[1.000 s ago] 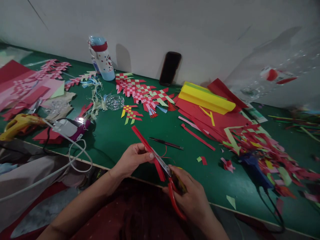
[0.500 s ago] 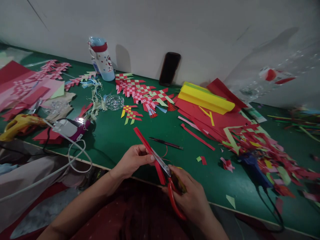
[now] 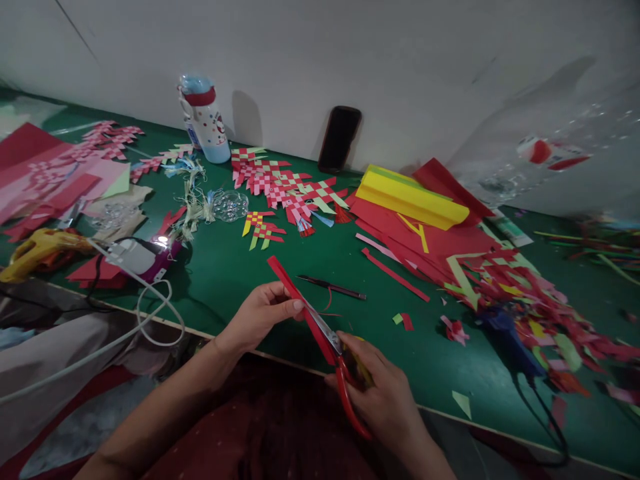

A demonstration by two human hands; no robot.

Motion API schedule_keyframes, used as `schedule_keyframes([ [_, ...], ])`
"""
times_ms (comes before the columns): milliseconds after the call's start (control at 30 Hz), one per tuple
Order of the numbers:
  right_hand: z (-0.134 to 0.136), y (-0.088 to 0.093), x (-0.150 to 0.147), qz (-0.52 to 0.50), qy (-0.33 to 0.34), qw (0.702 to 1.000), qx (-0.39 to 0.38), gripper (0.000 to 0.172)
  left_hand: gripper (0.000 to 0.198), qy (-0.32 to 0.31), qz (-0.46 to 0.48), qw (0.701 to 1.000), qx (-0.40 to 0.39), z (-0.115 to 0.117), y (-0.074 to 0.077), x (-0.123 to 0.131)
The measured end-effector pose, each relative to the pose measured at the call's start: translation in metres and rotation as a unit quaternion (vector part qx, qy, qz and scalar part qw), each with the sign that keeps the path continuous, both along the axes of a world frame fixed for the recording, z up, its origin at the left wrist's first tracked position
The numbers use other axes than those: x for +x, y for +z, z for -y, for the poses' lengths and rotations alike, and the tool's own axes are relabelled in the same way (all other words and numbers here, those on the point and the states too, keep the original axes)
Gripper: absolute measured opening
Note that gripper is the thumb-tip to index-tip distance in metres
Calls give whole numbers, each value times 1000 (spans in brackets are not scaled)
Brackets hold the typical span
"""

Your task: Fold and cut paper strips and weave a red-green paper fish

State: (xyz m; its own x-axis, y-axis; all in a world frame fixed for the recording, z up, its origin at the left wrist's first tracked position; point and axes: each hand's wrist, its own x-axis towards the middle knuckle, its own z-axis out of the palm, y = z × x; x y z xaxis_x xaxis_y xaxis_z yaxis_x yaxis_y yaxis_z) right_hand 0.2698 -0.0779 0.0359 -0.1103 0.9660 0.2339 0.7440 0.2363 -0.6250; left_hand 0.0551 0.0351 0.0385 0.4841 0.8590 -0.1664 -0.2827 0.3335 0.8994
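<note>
Between thumb and fingers, my left hand point(image 3: 267, 310) pinches a red paper strip point(image 3: 281, 272) that slants down toward me. My right hand point(image 3: 377, 380) is closed around the scissors point(image 3: 344, 393), which have one red handle and a partly hidden yellow one. Their metal blades lie along the strip, the tips close to my left thumb; whether they are closed I cannot tell. A thin red offcut curls beside the blades. Just beyond lies a dark craft knife point(image 3: 333, 287). Farther back are woven paper fish point(image 3: 265, 233) in red, yellow and green.
A bottle point(image 3: 207, 123) and a phone point(image 3: 340, 138) stand by the wall. Yellow paper point(image 3: 413, 195) tops red sheets at the right, near a heap of scraps point(image 3: 540, 293) and a blue tool point(image 3: 510, 340) with a cord. A yellow glue gun point(image 3: 45, 250) and white cable point(image 3: 150, 320) lie left.
The lower part of the red strip has swung right, closer against the scissor blades. My left hand has shifted slightly left and up; my right hand stays nearly in place.
</note>
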Motion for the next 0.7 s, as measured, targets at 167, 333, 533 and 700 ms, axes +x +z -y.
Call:
schedule_keyframes([
  [167, 0, 0, -2, 6, -1, 1000, -8, 50, 20, -5, -8, 1000, 2, 1, -1, 2],
  [333, -1, 0, -2, 4, -1, 1000, -4, 48, 20, -10, 0, 1000, -4, 1, -2, 2],
  [533, -1, -1, -1, 17, 7, 1000, 7, 46, 22, -1, -8, 1000, -11, 1, -1, 2],
  [700, -2, 1, -1, 23, 11, 1000, 8, 49, 23, -20, 10, 999, -25, 3, 0, 4],
])
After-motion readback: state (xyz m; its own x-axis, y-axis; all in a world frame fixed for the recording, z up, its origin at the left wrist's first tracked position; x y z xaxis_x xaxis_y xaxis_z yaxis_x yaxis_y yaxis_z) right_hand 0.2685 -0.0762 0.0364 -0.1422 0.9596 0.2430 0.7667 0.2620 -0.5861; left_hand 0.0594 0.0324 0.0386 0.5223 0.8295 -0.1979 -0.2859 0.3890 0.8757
